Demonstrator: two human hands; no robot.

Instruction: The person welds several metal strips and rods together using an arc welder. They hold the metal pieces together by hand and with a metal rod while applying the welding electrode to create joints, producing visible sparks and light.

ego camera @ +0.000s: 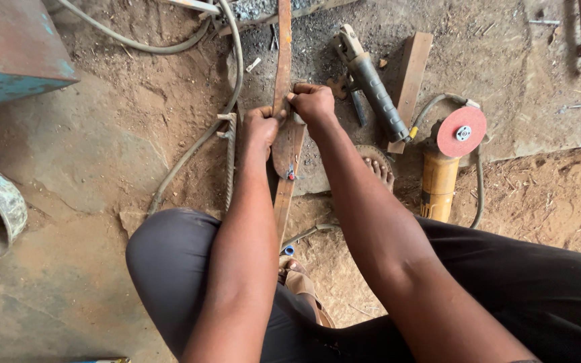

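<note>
On the dirt floor, I saw both hands — left hand [258, 128], right hand [313, 102] — closed around a rusty metal strip [282, 60] just beside a yellow grinder [446, 161].

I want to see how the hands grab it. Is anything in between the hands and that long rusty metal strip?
Nothing visible. The left hand and right hand are both already on the rusty metal strip, one at each edge, with no gap showing.
</note>
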